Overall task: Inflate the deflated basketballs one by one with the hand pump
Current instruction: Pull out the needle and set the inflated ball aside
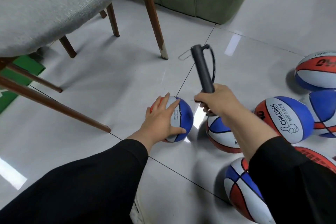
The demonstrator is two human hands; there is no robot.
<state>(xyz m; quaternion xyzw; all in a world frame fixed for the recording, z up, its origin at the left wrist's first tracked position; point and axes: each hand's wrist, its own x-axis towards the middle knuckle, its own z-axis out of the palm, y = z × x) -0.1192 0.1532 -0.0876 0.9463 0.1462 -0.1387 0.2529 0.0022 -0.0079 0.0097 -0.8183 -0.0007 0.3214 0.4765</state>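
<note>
Ball by your right arm [284, 118]: you can read "CHILDREN" beside a thumbs-up sign.
Far right ball [317, 70]: lettering unreadable.

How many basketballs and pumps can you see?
Basketballs: 7 — under the left hand, below the right hand, CHILDREN one, far right, upper right, bottom, behind the sleeve.
Hand pump: 1.
Total: 8.

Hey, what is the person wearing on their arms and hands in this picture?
Both arms are covered in loose, plain black long sleeves that end at the wrists. The left hand and right hand are bare: no gloves, rings, watch or bracelets are visible. The sleeves show no markings.
</note>
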